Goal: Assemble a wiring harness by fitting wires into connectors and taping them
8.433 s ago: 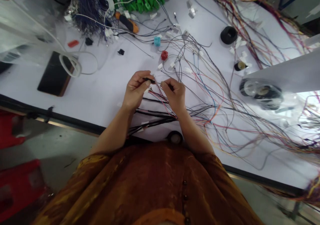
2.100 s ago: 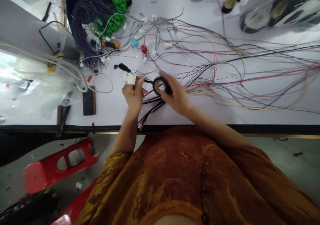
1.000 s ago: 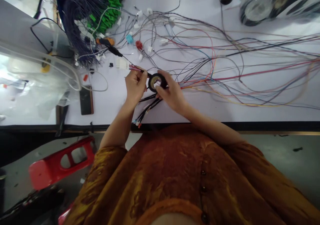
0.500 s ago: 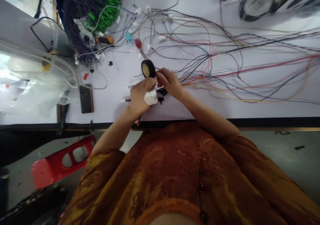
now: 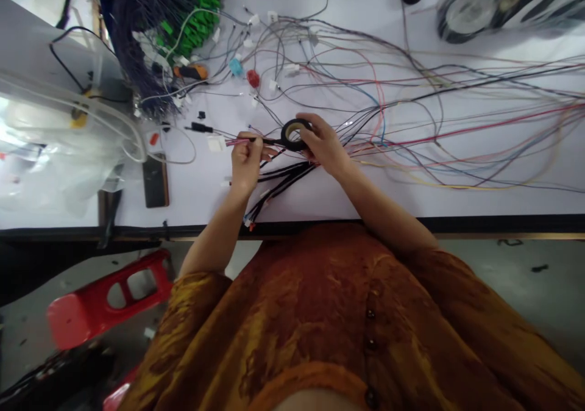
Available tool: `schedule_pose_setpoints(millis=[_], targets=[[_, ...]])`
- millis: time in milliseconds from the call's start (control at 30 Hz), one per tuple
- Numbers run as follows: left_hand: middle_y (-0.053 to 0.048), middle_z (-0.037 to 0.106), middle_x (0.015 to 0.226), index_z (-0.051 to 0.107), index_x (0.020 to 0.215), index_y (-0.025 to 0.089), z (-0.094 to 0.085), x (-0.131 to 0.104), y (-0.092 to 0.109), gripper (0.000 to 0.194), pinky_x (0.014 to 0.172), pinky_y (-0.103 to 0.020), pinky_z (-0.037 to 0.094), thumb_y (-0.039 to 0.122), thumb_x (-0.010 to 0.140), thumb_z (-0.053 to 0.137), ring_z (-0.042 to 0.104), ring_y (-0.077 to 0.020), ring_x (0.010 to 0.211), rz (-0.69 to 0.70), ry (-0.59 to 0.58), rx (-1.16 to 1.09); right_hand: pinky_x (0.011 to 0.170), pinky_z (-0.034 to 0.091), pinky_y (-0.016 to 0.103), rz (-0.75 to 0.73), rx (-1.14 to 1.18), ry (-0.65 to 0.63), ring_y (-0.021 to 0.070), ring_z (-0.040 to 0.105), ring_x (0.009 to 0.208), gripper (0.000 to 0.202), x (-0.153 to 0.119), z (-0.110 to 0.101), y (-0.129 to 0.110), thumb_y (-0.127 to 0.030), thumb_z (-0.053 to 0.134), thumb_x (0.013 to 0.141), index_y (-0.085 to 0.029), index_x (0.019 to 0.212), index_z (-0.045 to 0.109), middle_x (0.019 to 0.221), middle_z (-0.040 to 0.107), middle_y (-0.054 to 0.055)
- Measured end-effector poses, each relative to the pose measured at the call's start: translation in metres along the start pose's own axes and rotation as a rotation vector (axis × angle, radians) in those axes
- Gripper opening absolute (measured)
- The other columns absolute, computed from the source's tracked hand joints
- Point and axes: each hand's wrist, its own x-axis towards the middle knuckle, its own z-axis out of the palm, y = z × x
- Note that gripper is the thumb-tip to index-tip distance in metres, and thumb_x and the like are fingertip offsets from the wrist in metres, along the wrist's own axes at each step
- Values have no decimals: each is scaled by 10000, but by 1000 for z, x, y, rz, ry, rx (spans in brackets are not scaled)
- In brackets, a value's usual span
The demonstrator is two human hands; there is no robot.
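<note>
My right hand grips a roll of black tape, its thumb in the roll's hole. From the roll a short taut strip reaches left to my left hand. That hand pinches a bundle of thin wires, pink and dark ones among them, which end in a white connector. Below the hands, several black-wrapped wire branches fan out toward the table edge, with small white and orange connectors at their tips. A black connector lies to the left.
Long loose wires stretch to the right. Blue and red connectors, an orange-handled tool and a heap of dark wires with green connectors lie at the back left. A phone is left; bagged tape rolls stand back right.
The tape roll has moved right and down into my right hand, now tilted face-up. My left hand has turned and shifted left, and the white connector with it. The black-wrapped branches now show.
</note>
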Motion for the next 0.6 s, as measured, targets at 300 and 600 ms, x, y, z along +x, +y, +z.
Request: schedule_pose_setpoints(millis=[300, 600], targets=[[8, 600, 572, 620, 746, 220, 15, 10, 3, 451, 413, -209, 416, 645, 756, 769, 603, -118, 480, -121, -146, -27, 431, 370, 169, -31, -93, 4, 49, 446, 473, 369, -32, -11, -4, -209, 528, 857, -239, 1224, 506, 819, 598, -34], [-21, 651, 724, 667, 726, 194, 10, 29, 32, 260, 503, -212, 510, 419, 840, 730, 648, -130, 607, 101, -214, 280, 522, 510, 233, -104, -142, -148, 103, 605, 600, 538, -73, 28, 23, -318, 495, 935, -241, 1459, 396, 1012, 681, 50]])
